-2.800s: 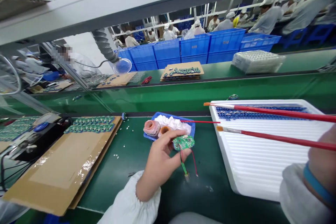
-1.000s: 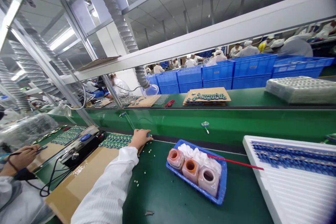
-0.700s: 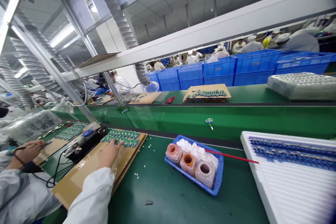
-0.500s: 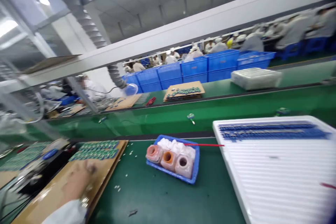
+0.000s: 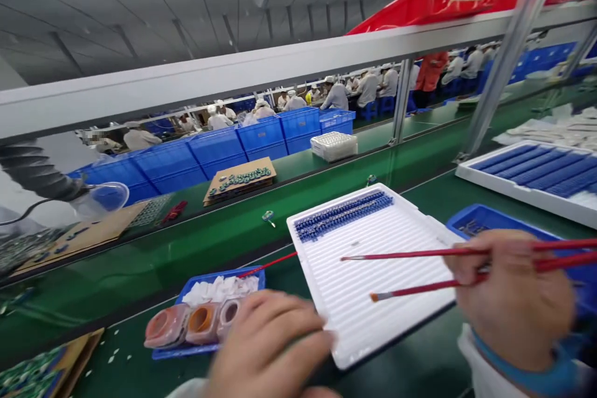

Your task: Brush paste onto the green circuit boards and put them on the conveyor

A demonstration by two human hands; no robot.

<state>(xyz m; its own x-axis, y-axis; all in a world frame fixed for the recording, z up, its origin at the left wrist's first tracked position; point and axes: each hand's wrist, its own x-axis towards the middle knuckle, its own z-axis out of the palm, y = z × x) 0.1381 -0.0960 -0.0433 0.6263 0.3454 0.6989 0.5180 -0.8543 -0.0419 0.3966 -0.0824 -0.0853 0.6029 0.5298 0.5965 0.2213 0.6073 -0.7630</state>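
My right hand (image 5: 513, 298) is closed round two red-handled brushes (image 5: 420, 270), whose tips hang over a white ribbed tray (image 5: 373, 298). A row of small blue parts (image 5: 342, 216) lies at the tray's far end. My left hand (image 5: 268, 348) is blurred, low in the view, back up, just left of the tray's near corner and in front of a small blue tray (image 5: 186, 289). That tray holds three pinkish pots (image 5: 196, 323), white wipes (image 5: 219, 289) and a third red brush (image 5: 268, 264). What the left fingers hold, if anything, is hidden.
A green conveyor belt (image 5: 186, 242) runs behind the trays. A blue bin (image 5: 476, 221) and a second white tray (image 5: 527, 168) sit at the right. A metal post (image 5: 508, 56) rises there. Cardboard with circuit boards (image 5: 240, 180), blue crates (image 5: 209, 149) and several workers lie beyond.
The view has swung right. My left hand has come back from the cardboard sheet of boards at the left to the white tray's corner. My right hand with the brushes is in view again.
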